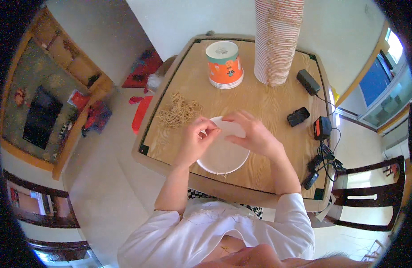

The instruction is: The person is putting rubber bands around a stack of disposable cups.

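A white round paper tub (223, 154) with its mouth up stands near the table's front edge, between my hands. A few thin tan strands (221, 173) show at its near rim. My left hand (199, 138) is over the tub's left side, thumb and fingertips pinched together; whatever they hold is too small to make out. Over the far right rim, my right hand (256, 135) curves with thumb and fingers apart and nothing visible between them. Just beyond my left hand lies a loose heap of tan cords (179, 110).
An orange-and-teal paper tub (223, 67) sits upside down at the back. Beside it rises a tall stack of nested tubs (275, 49) with tan strands along it. Black adapters (307, 82), a small black tray (298, 116) and tangled cables (325, 156) occupy the right side.
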{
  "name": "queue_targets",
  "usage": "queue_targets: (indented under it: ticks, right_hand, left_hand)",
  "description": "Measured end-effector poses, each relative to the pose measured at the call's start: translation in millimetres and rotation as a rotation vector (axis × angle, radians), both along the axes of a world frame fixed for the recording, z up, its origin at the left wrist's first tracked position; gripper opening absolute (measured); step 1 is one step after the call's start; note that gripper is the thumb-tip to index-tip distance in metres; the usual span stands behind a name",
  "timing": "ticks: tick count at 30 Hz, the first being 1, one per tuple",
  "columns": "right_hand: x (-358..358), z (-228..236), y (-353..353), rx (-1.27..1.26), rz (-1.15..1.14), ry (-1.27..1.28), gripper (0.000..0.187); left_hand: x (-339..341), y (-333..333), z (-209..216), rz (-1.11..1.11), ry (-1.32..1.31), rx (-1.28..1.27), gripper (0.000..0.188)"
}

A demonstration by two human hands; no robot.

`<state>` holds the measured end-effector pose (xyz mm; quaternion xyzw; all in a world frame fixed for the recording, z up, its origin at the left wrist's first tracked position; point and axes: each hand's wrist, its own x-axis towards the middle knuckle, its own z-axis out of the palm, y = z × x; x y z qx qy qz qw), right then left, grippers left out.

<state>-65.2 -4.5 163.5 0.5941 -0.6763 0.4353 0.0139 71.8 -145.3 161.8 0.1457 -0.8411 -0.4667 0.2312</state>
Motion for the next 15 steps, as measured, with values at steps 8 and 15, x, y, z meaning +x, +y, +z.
queue_targets:
  ticks: [8, 15]
  right_hand:
    - [-1, -12, -20, 0.074, 0.078, -0.148, 0.011]
    - [-7, -31, -21, 0.052, -0.134, 0.054, 0.008]
  left_hand:
    - [1, -12, -4, 0.047, -0.06, 0.005, 0.005]
    - [0, -20, -9, 0.081, -0.165, -0.052, 0.008]
